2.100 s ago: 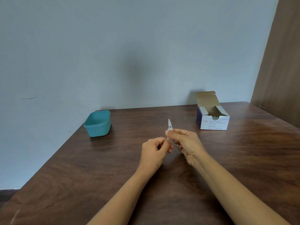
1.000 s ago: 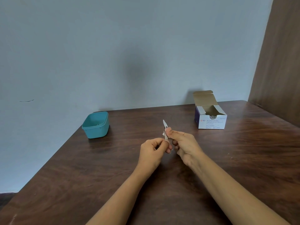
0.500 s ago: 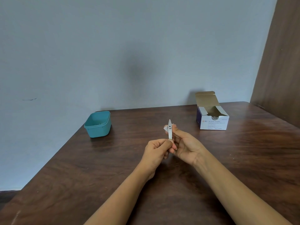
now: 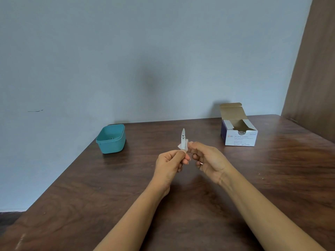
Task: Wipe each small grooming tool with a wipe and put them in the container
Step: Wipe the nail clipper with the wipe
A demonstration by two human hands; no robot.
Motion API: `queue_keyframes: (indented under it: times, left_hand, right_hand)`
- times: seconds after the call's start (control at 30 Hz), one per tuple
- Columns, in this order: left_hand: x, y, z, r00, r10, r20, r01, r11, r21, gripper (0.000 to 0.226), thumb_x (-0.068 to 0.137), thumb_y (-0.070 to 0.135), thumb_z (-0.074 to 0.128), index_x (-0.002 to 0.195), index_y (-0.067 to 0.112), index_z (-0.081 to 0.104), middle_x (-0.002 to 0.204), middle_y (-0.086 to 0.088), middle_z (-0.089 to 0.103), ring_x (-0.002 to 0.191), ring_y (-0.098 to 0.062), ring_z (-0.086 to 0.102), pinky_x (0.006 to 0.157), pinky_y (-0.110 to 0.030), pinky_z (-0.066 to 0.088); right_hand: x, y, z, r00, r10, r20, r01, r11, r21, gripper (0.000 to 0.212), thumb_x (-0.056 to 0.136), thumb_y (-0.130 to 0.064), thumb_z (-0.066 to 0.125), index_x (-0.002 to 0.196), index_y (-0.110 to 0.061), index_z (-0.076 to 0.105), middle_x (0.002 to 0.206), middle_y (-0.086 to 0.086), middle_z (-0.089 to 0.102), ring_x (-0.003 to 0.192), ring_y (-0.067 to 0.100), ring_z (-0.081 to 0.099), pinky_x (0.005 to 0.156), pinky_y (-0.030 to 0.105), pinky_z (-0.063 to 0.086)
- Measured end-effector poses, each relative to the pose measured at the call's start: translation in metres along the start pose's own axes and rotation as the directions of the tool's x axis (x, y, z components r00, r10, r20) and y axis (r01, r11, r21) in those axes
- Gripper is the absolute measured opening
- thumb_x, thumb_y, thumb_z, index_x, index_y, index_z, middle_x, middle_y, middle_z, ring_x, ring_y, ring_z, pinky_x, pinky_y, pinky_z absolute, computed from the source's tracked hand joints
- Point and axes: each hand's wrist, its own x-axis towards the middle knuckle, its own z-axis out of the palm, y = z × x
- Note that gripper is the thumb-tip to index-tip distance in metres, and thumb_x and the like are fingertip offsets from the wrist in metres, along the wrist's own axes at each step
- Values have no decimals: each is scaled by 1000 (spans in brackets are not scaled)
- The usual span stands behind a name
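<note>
My left hand (image 4: 170, 160) pinches the lower end of a small silver nail clipper (image 4: 183, 138) and holds it upright above the middle of the table. My right hand (image 4: 208, 159) pinches a small white wipe (image 4: 186, 144) against the clipper's lower part, just right of the left hand. The teal plastic container (image 4: 111, 138) stands open at the table's back left, well away from both hands.
An open white and purple box of alcohol swabs (image 4: 239, 131) sits at the back right of the dark wooden table (image 4: 90, 187). A grey wall runs behind the table, and a brown wooden panel (image 4: 313, 69) stands at the right.
The clipper has stayed upright between my hands, turning slightly. The wipe in my right hand has shifted along its lower part. Container and box have not moved.
</note>
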Motion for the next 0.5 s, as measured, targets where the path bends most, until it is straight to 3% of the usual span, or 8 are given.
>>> queue_keyframes:
  times: [0.17,0.27,0.37,0.5]
  left_hand:
    - [-1,-3,4,999,1,33,-3,998,56,28,88,8,54,66,12,70,56,3,59,51,-3,44,51,-17,37]
    - [-1,-5,4,999,35,28,-38,991,128,30,87,9,56,62,16,71,56,5,61,52,-3,46,52,-17,37]
    - [1,-5,0,994,109,3,-106,966,234,28,89,10,57,65,8,71,56,7,63,50,1,48,54,-12,37]
    - [2,-7,-3,979,205,18,-196,906,375,29,90,9,56,66,9,72,58,3,66,56,1,58,61,-11,44]
  right_hand:
    - [0,1,-2,999,16,-37,-14,997,72,14,84,-25,68,82,-14,75,66,-6,61,60,6,44,55,21,34]
    - [-2,6,1,1000,-15,-24,15,1000,9,16,80,-28,72,68,-18,75,59,-6,56,60,7,43,56,21,32]
    - [-8,4,4,993,-96,-69,90,993,-77,6,78,-19,75,80,-14,77,54,-12,61,56,1,53,62,18,34]
    - [-6,4,4,983,-158,-95,144,979,-144,11,76,-17,77,85,-11,77,55,-15,65,51,-10,55,65,18,34]
